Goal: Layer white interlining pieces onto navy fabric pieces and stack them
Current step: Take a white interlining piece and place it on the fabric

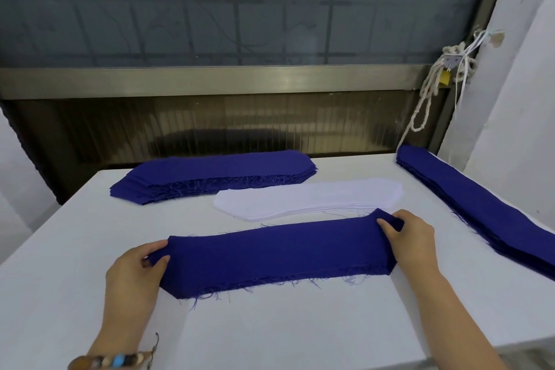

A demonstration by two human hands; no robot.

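A person at a white table (270, 336) holds a long navy fabric piece (270, 255) by its two ends, its long axis running left to right across the table in front of them, the right end lying a little farther away than the left. The left hand (135, 276) has its grip closed on the left end, thumb on top and fingers curled under the cloth; the right hand (411, 237) pinches the right end the same way, fingers folded over the far corner. The piece is a narrow band with slanted ends, of matte woven cloth, and its near edge is raw, with loose threads trailing onto the table. That edge looks thick, but whether it is more than one layer cannot be told. Just beyond it lies a stack of white interlining pieces (306, 198), thin, smooth and curved along the near side, lined up with the navy piece. Farther back on the left sits a stack of navy pieces (210, 174), frayed at the near edge and also lying left to right. A second navy stack (480, 204) runs along the table's right side, angled from the far corner toward the near right. A beaded bracelet (111, 362) circles the left wrist. Behind the table, knotted white rope (426, 99) and a brass padlock (444, 77) hang from the metal window frame (210, 79).
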